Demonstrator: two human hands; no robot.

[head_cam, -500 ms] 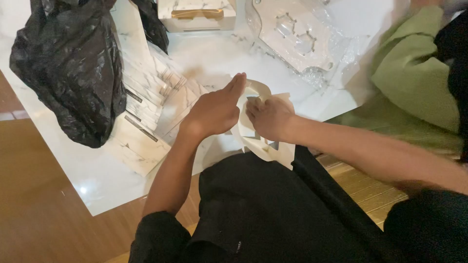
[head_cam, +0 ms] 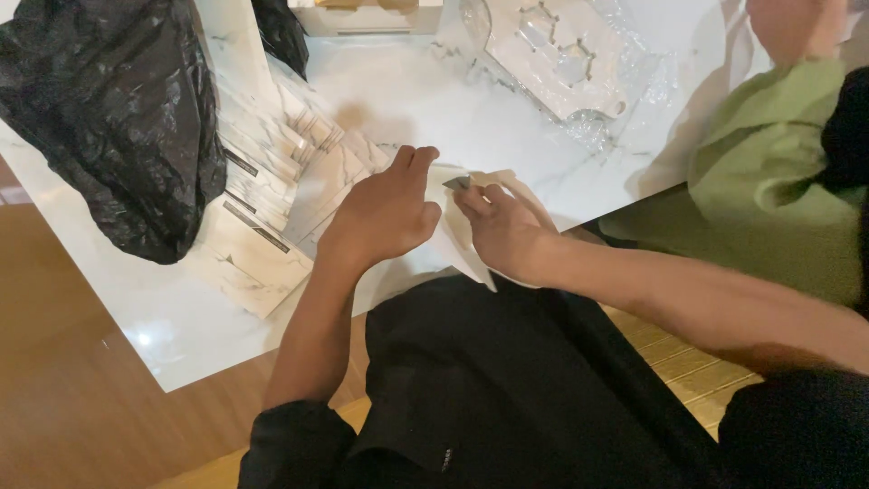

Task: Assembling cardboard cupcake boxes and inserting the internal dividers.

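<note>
My left hand [head_cam: 385,213] and my right hand [head_cam: 502,231] meet over a thin white curved piece [head_cam: 466,244] that lies at the near edge of the white marble-patterned board [head_cam: 407,100]. The left hand's fingers rest curled on top of the piece. Between thumb and fingers, the right hand pinches a small grey tab [head_cam: 457,184] at the top of the piece. Most of the piece is hidden under both hands.
A fanned stack of marble-patterned sheets [head_cam: 272,195] lies left of my hands. A black plastic bag [head_cam: 109,118] sits at the far left. A clear plastic tray [head_cam: 566,59] lies at the back. A person in green [head_cam: 769,154] sits at the right. Black cloth [head_cam: 489,380] covers my lap.
My left hand has lowered and curled its fingers onto the piece. The right hand has shifted to pinch the small grey tab.
</note>
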